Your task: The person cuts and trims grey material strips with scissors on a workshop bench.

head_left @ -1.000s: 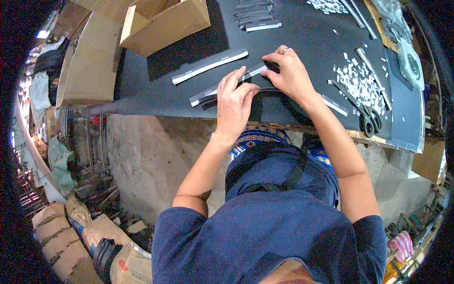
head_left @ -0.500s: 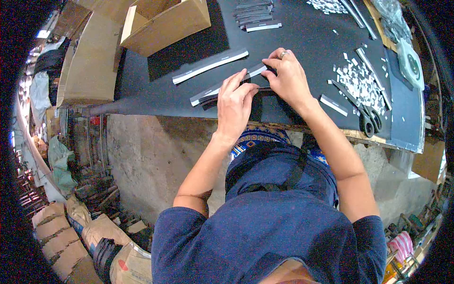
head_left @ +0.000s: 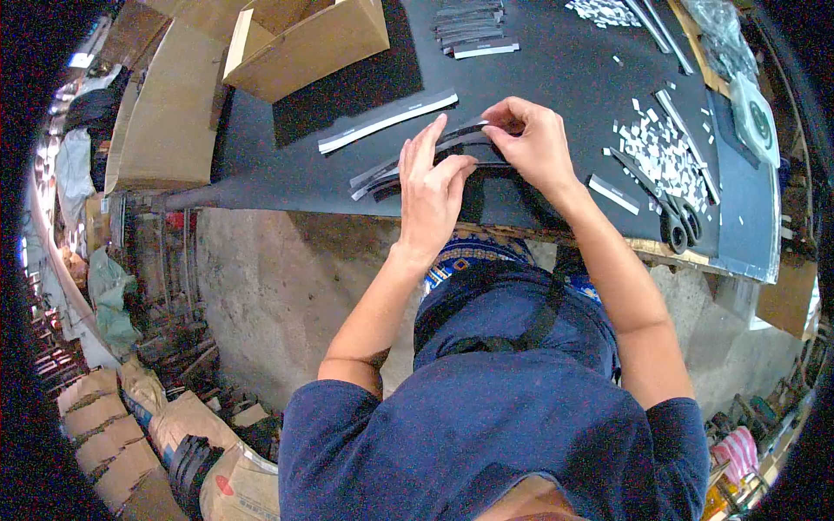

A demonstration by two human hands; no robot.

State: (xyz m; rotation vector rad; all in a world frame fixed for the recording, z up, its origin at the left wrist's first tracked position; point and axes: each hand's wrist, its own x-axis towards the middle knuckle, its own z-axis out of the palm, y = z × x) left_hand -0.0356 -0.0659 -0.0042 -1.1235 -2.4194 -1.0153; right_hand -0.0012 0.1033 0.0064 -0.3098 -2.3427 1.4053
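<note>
Your R hand [head_left: 540, 149] has thumb & index pinched on the R end of the dark strip [head_left: 375, 180], nr the tbl [head_left: 556, 78] front edge. L hand [head_left: 427, 195] lies across its middle; can't tell if fingers are closed on it. White-edged strip [head_left: 387, 122] just beyond; scissors [head_left: 677, 227] by white bits [head_left: 653, 146], far R.

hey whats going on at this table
A person is handling a thin dark strip at the table. The right hand pinches it near one end; the left hand is over its middle. A white-edged strip lies just beyond, and scissors lie beside scattered white bits on the right.
</note>
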